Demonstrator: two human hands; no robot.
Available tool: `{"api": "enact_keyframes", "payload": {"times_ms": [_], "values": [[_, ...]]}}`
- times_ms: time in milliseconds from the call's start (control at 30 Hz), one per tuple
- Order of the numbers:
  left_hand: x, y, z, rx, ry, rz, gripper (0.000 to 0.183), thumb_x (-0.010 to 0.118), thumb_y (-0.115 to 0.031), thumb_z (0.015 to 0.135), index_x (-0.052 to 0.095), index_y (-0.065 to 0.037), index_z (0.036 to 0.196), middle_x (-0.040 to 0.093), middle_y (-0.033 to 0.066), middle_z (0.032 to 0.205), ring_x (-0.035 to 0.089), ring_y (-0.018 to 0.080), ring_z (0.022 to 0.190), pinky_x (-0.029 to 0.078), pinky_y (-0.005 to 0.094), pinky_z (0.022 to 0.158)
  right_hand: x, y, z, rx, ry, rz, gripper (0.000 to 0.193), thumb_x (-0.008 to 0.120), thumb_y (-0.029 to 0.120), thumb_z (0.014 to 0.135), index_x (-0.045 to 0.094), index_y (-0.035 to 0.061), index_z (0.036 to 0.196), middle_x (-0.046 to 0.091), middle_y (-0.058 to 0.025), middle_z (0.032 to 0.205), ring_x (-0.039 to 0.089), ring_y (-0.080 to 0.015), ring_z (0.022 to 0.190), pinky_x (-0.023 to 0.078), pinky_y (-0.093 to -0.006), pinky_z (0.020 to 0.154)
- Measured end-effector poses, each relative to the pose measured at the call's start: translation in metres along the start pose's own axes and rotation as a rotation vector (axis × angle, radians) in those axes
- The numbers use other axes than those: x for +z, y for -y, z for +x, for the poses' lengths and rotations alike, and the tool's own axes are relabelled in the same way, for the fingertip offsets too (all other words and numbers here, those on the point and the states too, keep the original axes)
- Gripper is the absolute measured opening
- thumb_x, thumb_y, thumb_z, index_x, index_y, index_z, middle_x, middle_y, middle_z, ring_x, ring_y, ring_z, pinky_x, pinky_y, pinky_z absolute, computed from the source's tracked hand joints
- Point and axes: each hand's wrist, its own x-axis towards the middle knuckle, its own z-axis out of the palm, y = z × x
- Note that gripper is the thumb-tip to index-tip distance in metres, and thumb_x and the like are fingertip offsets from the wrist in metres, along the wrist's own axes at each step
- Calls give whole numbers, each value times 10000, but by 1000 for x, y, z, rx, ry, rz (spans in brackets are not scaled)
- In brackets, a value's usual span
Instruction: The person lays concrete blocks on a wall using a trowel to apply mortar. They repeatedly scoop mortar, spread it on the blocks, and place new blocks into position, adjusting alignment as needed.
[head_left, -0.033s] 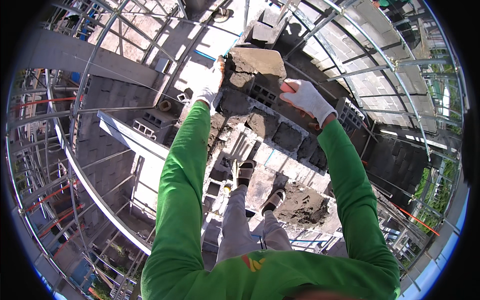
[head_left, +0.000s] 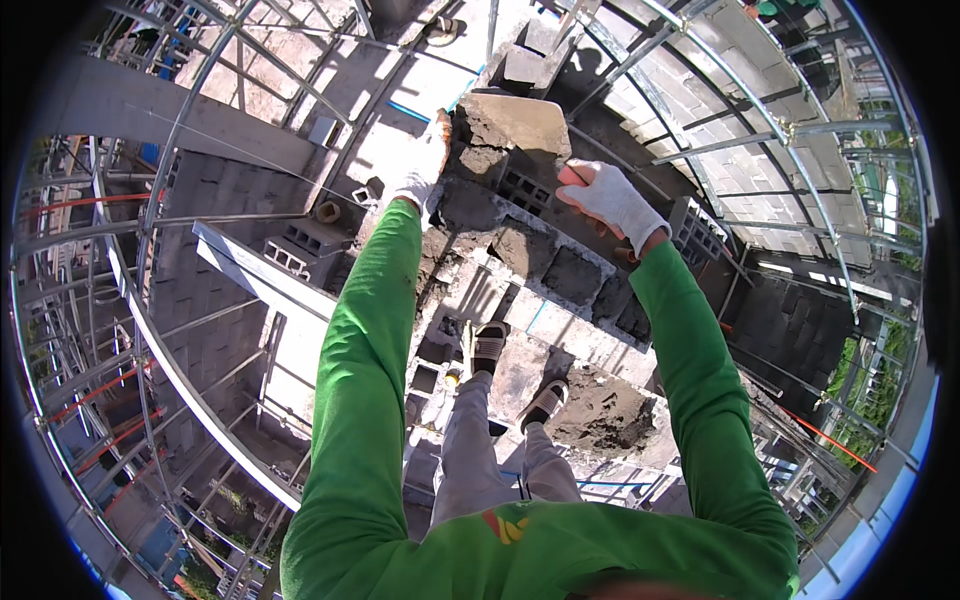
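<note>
My right hand (head_left: 612, 203), in a white glove with bare fingertips, is closed on what looks like a trowel (head_left: 518, 122). Its broad tan blade lies flat over wet grey mortar (head_left: 480, 160), and the handle is hidden in my grip. At the left edge of that mortar is my left hand (head_left: 425, 165), also gloved. Its fingers stretch forward along the side, and no object shows in it. More mortar covers the hollow-block wall (head_left: 500, 205) between my arms. A hollow block (head_left: 524, 190) shows its holes just below the blade.
My shoes (head_left: 545, 402) stand on the blockwork beside a heap of mortar (head_left: 605, 412). Loose hollow blocks (head_left: 300, 250) sit to the left, near a long pale beam (head_left: 260, 270). Scaffold poles (head_left: 165, 190) surround the spot. A grey block wall (head_left: 720, 85) rises at the far right.
My right hand has shifted very slightly toward me. My left hand stays in place.
</note>
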Motion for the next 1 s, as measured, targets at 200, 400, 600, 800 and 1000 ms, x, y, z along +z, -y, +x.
{"api": "enact_keyframes", "payload": {"times_ms": [200, 400, 600, 800, 1000], "values": [[21, -11, 31, 129, -21, 56, 643, 301, -572, 1082, 403, -209, 1602, 409, 46, 1652, 323, 307, 1544, 155, 445, 1293, 10, -10, 9, 13, 42, 535, 318, 664, 390, 1012, 665, 93, 1126, 593, 23, 711, 540, -93, 505, 435, -273, 425], [11, -27, 33, -21, -131, -264, 585, 499, -485, 1072, 492, -148, 1550, 703, 153, 1302, 650, 272, 1192, 483, 384, 1013, 23, -29, 33, -18, 162, 873, 452, 460, 484, 1112, 657, 118, 1289, 526, 58, 727, 473, -34, 511, 399, -227, 435], [-2, -57, 19, 5, -50, 126, 619, 396, -576, 1061, 383, -287, 1608, 640, 275, 1338, 617, 461, 1226, 474, 488, 1044, 48, -45, 13, 124, 192, 1020, 481, 597, 650, 994, 498, 180, 993, 501, 34, 726, 427, -44, 516, 341, -236, 443], [4, -38, 19, -1, -34, 372, 569, 431, -473, 1074, 485, -166, 1551, 616, 185, 1437, 631, 365, 1242, 472, 424, 1070, 20, -55, -24, 61, 229, 857, 528, 565, 651, 1010, 543, 132, 1104, 482, 46, 677, 419, -36, 479, 358, -224, 427], [-16, -3, -1, -86, 306, 810, 526, 450, -399, 1062, 513, -144, 1518, 624, 191, 1414, 634, 345, 1230, 482, 415, 1051, 40, -28, 20, 7, 294, 925, 457, 553, 573, 1045, 566, 124, 1132, 544, 34, 746, 508, -67, 559, 443, -262, 486]]}}
